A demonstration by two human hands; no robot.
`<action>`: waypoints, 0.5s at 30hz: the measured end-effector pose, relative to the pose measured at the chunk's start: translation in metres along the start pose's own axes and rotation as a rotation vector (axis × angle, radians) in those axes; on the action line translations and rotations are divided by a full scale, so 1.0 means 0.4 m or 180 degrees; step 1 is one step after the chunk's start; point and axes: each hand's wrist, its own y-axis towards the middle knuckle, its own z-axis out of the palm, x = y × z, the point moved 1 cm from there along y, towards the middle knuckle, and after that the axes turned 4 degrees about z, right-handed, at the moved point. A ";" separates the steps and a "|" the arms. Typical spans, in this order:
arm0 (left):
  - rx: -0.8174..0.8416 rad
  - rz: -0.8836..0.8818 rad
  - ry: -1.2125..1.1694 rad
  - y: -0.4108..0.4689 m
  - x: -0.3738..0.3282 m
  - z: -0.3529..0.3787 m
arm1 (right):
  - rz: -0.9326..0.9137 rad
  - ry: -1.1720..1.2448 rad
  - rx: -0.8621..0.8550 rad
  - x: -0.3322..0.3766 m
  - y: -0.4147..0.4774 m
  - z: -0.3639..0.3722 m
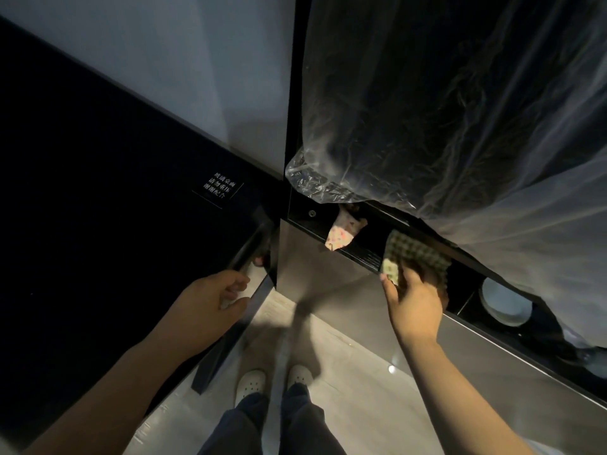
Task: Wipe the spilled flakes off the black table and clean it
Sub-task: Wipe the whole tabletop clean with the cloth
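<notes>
The black table (98, 198) fills the left of the view, glossy, with a small white-lettered label (219, 189) near its corner. I see no flakes on its dark top. My left hand (210, 302) hovers at the table's near edge with fingers curled; whether it holds anything is unclear in the dim light. My right hand (415, 305) grips a green checked cloth (415, 254) at the mouth of a dark shelf slot (364, 249) in the cabinet on the right.
A pale dotted cloth (341, 236) hangs in the same slot, to the left of the green one. White plates (505, 305) sit further right in the slot. Clear plastic sheeting (460, 110) drapes over the cabinet top. Grey floor and my two white shoes (274, 382) lie below.
</notes>
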 end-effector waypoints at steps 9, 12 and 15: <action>-0.0259 -0.0165 -0.0037 -0.045 -0.022 -0.001 | -0.0582 0.1330 0.0619 0.094 -0.049 0.008; -0.0402 -0.0272 0.0012 -0.084 -0.013 -0.020 | -0.0680 0.1719 0.0976 0.139 -0.109 -0.001; -0.0597 -0.0426 -0.0046 -0.130 0.006 -0.041 | -0.0762 0.1906 0.1229 0.194 -0.155 -0.017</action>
